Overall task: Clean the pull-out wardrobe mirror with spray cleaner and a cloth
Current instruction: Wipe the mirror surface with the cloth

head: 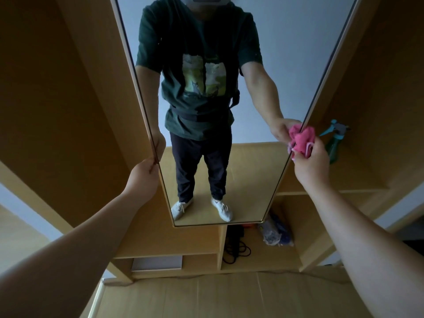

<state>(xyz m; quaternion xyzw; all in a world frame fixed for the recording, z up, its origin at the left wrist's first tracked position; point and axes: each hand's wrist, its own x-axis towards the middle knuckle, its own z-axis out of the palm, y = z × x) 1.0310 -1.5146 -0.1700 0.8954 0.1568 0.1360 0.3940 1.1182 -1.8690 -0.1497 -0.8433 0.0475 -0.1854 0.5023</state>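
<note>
Head view, wardrobe: an open light-wood wardrobe (57, 111) fills the frame, with shelves to the right and below.
Mirror: the tall pull-out mirror (275, 53) stands out from the cabinet, facing the person and reflecting them from chest to shoes.
Left hand: the left hand (143, 172) grips the mirror's left frame edge at about mid-height, fingers curled round it, apparently to steady the panel.
Right hand: the right hand (313, 164) pinches a bunched cloth against the mirror's right edge.
Cloth: the pink cloth (302, 138) touches the right frame strip and the glass beside it.
Spray bottle: a green spray bottle (333, 143) with a teal trigger stands on the shelf just right of the mirror, beside the right hand and held by no one.
Done: with the bottle set down and the cloth on the glass, spraying looks finished and wiping looks under way.
Left: the glass shows no clear streaks or wet patches, so how much is wiped cannot be told; the upper and lower stretches may need passes.
</note>
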